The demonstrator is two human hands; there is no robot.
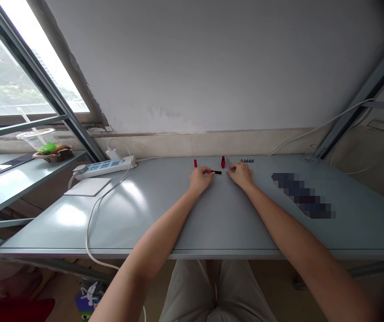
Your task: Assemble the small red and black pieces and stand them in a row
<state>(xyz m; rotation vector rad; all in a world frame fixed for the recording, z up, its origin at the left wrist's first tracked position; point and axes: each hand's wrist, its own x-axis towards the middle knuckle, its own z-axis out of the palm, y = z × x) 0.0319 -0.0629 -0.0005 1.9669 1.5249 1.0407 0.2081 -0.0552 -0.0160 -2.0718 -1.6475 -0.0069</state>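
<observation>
Okay, on the long grey metal desk [212, 214], my left hand [201, 178] looks narrowly pinched on the end of a slim black cylindrical rod [217, 172], whose long axis points sideways toward my right hand [240, 175], which lies flat and open, just beside a small red-topped upright tube [223, 162].

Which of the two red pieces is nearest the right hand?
The red piece on the right, by the clear object; the other sits farther left.

No legible txt, labels or nos. in view.
</observation>
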